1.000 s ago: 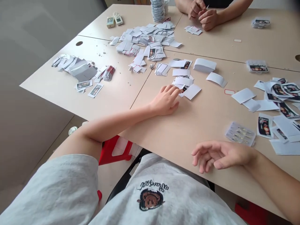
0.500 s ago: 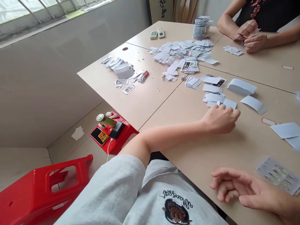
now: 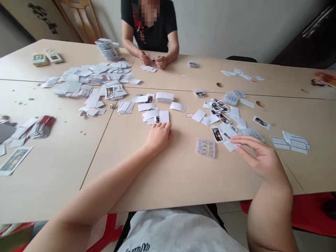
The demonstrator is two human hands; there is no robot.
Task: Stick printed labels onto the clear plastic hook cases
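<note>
My left hand rests on the table with fingers curled at the edge of some white paper cards. Its fingertips are hidden, so anything held there cannot be made out. My right hand reaches over a loose heap of white and dark-printed cards. Its fingers are stretched and the thumb is apart from them, with nothing visibly held. Between my hands lies a clear plastic box with small gold-coloured pieces in rows. Near the left hand are a curved white stack and a single bent card.
A large pile of white cards spreads at the left, with red-edged cards nearer me. Across the table a person handles something small. Stacked clear boxes and two remotes stand at the back left.
The view has swung to the right. My right hand has moved from near the table's front edge forward to the card heap. My left hand stays curled by the white cards.
</note>
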